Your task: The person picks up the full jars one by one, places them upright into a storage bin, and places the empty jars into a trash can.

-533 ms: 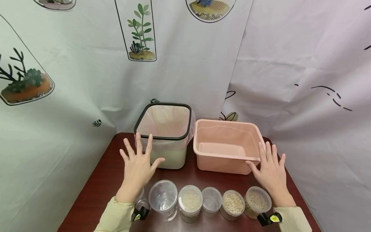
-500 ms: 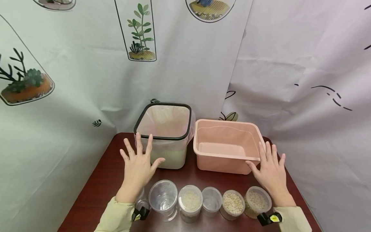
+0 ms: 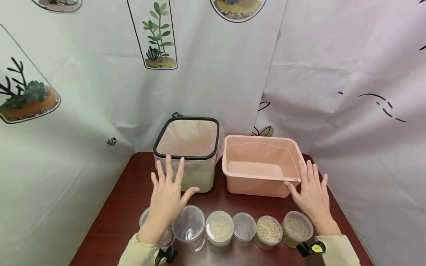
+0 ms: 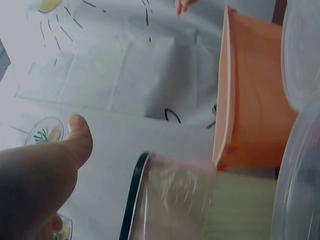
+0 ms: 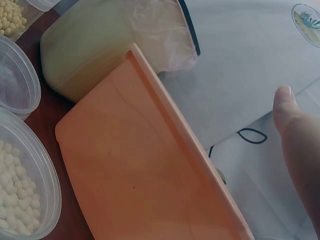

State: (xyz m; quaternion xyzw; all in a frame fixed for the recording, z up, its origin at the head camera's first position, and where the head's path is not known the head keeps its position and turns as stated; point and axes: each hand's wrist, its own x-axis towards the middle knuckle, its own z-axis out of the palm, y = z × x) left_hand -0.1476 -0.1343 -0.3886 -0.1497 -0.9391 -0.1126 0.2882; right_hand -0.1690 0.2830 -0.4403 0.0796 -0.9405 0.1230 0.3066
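In the head view my left hand (image 3: pixel 166 201) is held up with fingers spread and grips nothing. It covers part of a clear plastic cup (image 3: pixel 168 238), nearest to it. My right hand (image 3: pixel 313 199) has its fingers extended, in front of the pink basin's right corner; contact cannot be told. A row of clear tubs runs between the wrists: a wide cup (image 3: pixel 189 225), a lidded tub (image 3: pixel 219 228) with pale contents, a small tub (image 3: pixel 244 227), and two tubs of pale round pieces, one at centre right (image 3: pixel 269 231) and one by the right wrist (image 3: pixel 296 226).
Behind the row stand a bin (image 3: pixel 196 177) with a black rim and thin liner, and a pink basin (image 3: pixel 259 186). Both are on the dark red table (image 3: pixel 116 207). A white patterned cloth (image 3: pixel 213 85) hangs close behind and at the sides.
My left hand has shifted a little to the right, showing more of the cup beneath it. The right hand stays nearly in place. The head view has tilted slightly.
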